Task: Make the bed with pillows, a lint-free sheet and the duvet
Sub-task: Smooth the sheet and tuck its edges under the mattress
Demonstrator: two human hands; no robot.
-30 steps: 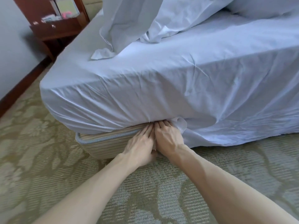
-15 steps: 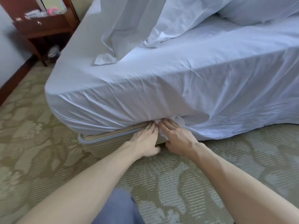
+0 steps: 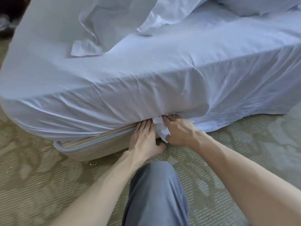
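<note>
A pale blue sheet (image 3: 146, 79) covers the mattress and is pulled tight round its near corner. My left hand (image 3: 143, 141) lies flat with straight fingers against the striped bed base (image 3: 97, 144), fingertips at the gap under the mattress. My right hand (image 3: 179, 129) is beside it, fingers pushed under the mattress edge and thumb pinching a crumpled bunch of sheet (image 3: 160, 128) between the two hands. To the right, the sheet's loose edge (image 3: 244, 101) hangs to the floor. A bundle of pale bedding (image 3: 114, 18) lies on top at the back, with a pillow (image 3: 252, 5) at the far right.
Patterned beige-green carpet (image 3: 40, 185) surrounds the bed. My knee in grey-blue trousers (image 3: 156, 193) is down between my arms. Dark furniture shows dimly at the top left corner (image 3: 9, 10).
My view has moved closer and rightward along the bed. My hands have parted slightly, and a bunch of sheet now shows between them. My knee has come into view.
</note>
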